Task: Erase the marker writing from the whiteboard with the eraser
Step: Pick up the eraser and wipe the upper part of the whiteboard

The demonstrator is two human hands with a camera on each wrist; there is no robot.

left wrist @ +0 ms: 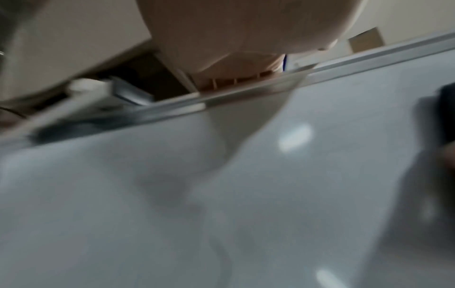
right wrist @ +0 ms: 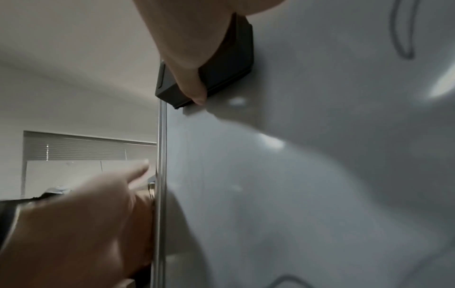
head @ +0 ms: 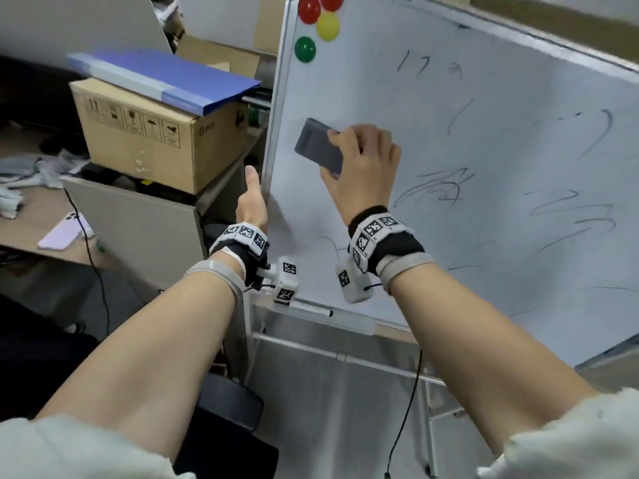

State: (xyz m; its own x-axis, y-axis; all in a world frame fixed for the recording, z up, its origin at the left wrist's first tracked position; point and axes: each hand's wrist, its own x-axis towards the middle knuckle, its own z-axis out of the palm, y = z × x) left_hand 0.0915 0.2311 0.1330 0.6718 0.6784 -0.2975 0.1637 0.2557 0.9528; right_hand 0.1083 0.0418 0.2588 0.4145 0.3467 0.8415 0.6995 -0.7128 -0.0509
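Note:
A whiteboard (head: 501, 140) fills the right of the head view, tilted, with blue-grey marker scribbles (head: 439, 186) across its middle and right. My right hand (head: 359, 160) grips a dark grey eraser (head: 318, 145) and presses it flat on the board's left part. In the right wrist view the eraser (right wrist: 229, 64) sits just inside the board's metal edge (right wrist: 161, 175). My left hand (head: 252, 202) holds the board's left edge, thumb up, with the fingers hidden behind the board. The left wrist view shows the blurred board surface (left wrist: 221, 194) and its frame.
Red, yellow and green magnets (head: 306, 48) sit at the board's top left. A marker (head: 311, 310) lies on the tray below the board. To the left stand a cardboard box (head: 155, 133) with a blue folder (head: 166, 77) on top, and a phone (head: 64, 233) on a desk.

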